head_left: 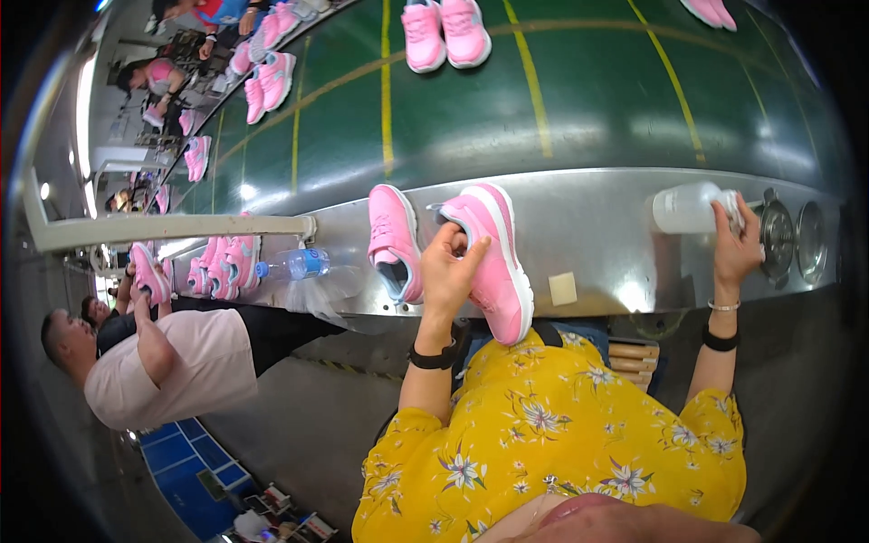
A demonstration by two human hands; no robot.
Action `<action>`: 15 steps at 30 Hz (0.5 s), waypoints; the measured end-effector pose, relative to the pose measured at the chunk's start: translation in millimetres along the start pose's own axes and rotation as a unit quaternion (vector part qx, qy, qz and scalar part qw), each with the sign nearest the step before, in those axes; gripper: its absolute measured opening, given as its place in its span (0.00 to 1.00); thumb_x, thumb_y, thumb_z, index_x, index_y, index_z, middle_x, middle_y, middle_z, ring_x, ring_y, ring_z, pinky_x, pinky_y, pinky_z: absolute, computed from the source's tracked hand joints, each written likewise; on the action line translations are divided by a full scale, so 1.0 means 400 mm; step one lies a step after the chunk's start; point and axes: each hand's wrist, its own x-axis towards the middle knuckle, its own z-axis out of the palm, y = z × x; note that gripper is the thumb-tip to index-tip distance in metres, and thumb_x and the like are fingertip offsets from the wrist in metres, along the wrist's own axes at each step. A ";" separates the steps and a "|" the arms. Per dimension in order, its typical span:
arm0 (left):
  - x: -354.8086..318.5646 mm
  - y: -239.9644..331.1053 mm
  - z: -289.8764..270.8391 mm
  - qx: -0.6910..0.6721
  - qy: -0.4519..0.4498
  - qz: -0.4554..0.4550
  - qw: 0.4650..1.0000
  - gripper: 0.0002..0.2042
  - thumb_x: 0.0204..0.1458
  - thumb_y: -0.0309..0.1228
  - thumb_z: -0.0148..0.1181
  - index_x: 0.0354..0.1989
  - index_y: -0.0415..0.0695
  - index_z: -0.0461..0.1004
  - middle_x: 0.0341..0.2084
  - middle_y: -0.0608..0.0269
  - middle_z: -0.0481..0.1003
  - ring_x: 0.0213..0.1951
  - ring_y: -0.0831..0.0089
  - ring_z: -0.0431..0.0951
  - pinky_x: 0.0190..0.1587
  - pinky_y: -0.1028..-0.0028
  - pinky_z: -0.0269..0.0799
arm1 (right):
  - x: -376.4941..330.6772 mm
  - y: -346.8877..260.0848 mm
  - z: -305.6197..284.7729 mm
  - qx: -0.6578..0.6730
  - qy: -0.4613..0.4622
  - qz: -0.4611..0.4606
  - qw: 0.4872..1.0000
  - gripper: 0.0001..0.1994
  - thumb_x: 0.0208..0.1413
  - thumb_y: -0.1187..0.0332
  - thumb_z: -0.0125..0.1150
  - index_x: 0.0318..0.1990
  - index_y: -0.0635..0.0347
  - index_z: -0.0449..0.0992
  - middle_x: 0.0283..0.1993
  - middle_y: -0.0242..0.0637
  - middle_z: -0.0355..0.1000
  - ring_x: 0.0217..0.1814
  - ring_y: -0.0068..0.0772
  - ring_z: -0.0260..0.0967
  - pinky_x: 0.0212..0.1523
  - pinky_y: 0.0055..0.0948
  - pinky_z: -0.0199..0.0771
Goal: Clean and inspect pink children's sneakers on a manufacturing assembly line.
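My left hand (450,271) grips a pink sneaker (502,294) with a white sole, its fingers in the collar opening. The shoe is tilted, with its toe toward my body. Its mate, another pink sneaker (392,224), rests on the metal ledge (597,244) just left of that hand. At the right, my right hand (740,246) is closed around the neck end of a translucent white bottle (685,208), which is tipped on its side over the ledge. A small cream-coloured block (562,289) lies on the ledge between my hands.
Beyond the ledge runs a green conveyor belt (597,100) with yellow lines, carrying pairs of pink sneakers (445,34). Round metal dishes (808,237) sit at far right. Leftward are a clear plastic bottle (303,264), a pale metal bar (181,232) and a co-worker (181,366) holding a shoe.
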 end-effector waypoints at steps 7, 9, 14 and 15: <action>0.044 -0.078 0.032 -0.094 0.032 -0.039 0.994 0.09 0.53 0.27 0.67 0.36 0.35 0.75 0.18 0.76 0.68 0.21 0.88 0.62 0.23 0.80 0.57 | 0.007 0.223 0.037 0.465 0.089 0.407 0.781 0.20 0.58 0.66 0.69 0.54 0.67 0.74 0.49 0.38 0.78 0.45 0.27 0.78 0.46 0.25 0.81; 0.055 -0.127 0.032 -0.049 0.052 -0.057 0.996 0.10 0.53 0.29 0.68 0.36 0.35 0.75 0.17 0.75 0.69 0.21 0.88 0.62 0.23 0.79 0.57 | -0.021 0.200 0.110 0.516 0.076 0.439 0.731 0.15 0.63 0.64 0.64 0.51 0.65 0.74 0.48 0.36 0.78 0.47 0.27 0.77 0.48 0.25 0.81; 0.062 -0.162 0.028 -0.058 0.064 -0.047 0.995 0.11 0.53 0.29 0.68 0.39 0.35 0.76 0.20 0.77 0.71 0.23 0.88 0.64 0.25 0.81 0.59 | -0.108 0.226 0.184 0.634 0.043 0.536 0.556 0.11 0.66 0.68 0.58 0.51 0.65 0.73 0.48 0.37 0.76 0.48 0.30 0.75 0.46 0.27 0.82; 0.060 -0.156 0.019 -0.057 0.070 -0.041 0.995 0.11 0.53 0.29 0.68 0.39 0.35 0.76 0.20 0.77 0.71 0.23 0.88 0.64 0.25 0.81 0.59 | -0.126 0.246 0.194 0.641 0.039 0.532 0.552 0.11 0.66 0.68 0.58 0.51 0.65 0.73 0.48 0.37 0.76 0.48 0.30 0.75 0.46 0.27 0.82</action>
